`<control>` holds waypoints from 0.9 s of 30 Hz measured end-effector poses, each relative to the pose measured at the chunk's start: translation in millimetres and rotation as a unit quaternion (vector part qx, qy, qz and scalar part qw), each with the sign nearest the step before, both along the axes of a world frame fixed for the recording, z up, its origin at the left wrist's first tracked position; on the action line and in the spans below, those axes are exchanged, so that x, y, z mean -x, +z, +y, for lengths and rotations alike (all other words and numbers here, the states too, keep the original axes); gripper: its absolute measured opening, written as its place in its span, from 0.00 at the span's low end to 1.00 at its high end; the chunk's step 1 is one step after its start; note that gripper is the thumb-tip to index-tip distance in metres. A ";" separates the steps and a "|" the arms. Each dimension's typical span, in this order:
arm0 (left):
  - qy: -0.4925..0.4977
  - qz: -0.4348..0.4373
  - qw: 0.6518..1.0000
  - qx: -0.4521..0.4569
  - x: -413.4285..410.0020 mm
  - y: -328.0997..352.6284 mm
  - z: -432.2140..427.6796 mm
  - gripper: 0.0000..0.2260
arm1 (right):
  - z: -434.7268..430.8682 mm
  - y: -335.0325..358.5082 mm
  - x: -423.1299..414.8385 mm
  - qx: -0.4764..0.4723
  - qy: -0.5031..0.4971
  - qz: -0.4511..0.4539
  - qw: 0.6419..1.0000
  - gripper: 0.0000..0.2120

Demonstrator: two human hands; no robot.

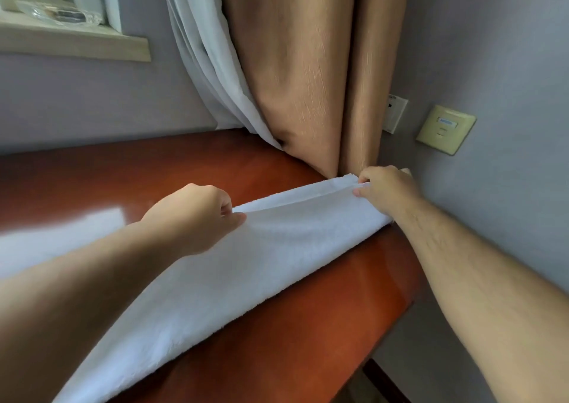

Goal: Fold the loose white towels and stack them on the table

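The towel (246,279) runs near-left to far-right; left hand (197,214), right hand (385,187) pinch it

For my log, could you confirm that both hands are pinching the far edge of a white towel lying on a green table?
Not quite: the table is reddish-brown, not green. In the head view the left hand and right hand do pinch the far edge of the white towel lying on it.

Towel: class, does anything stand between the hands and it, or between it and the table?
Nothing visible does. The left hand and right hand pinch the towel by its far edge, and it lies on the table. The curtain hangs just behind the right hand.
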State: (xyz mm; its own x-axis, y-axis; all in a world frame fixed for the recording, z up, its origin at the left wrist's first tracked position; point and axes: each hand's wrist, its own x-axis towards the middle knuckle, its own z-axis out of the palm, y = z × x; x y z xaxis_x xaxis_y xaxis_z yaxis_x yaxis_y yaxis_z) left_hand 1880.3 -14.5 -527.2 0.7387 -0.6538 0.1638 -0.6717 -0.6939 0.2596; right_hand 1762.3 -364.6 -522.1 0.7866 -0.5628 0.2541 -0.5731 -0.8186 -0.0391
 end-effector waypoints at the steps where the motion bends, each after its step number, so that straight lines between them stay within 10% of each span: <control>1: 0.002 0.002 1.000 0.001 -3.6 -3.3 -0.1 0.18 | -2.6 -0.3 -5.2 0.022 0.006 0.014 1.000 0.07; 8: 0.019 0.011 1.000 -0.004 -18.1 -22.6 4.3 0.19 | -8.2 -16.8 -28.1 0.106 -0.008 0.014 0.994 0.10; 11: 0.032 -0.005 0.999 -0.002 -16.2 -29.9 7.5 0.20 | -9.0 -27.3 -17.5 0.007 -0.080 -0.045 0.996 0.22; 15: 0.035 -0.017 0.999 0.005 -8.6 -33.2 8.5 0.20 | -12.5 -38.5 18.5 -0.170 -0.036 -0.121 0.977 0.12; 27: 0.036 -0.044 0.998 0.032 15.5 -42.0 11.2 0.17 | -32.6 -45.8 59.0 -0.200 -0.113 -0.225 0.947 0.11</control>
State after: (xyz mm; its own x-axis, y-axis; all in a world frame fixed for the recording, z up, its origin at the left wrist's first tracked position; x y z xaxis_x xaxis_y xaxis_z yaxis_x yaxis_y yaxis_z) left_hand 1864.9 -3.4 -569.2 0.7648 -0.5850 0.2698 -0.6422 -0.7253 0.2479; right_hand 1703.2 -397.2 -568.0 0.4975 -0.8256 0.2663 -0.5825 -0.5454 -0.6027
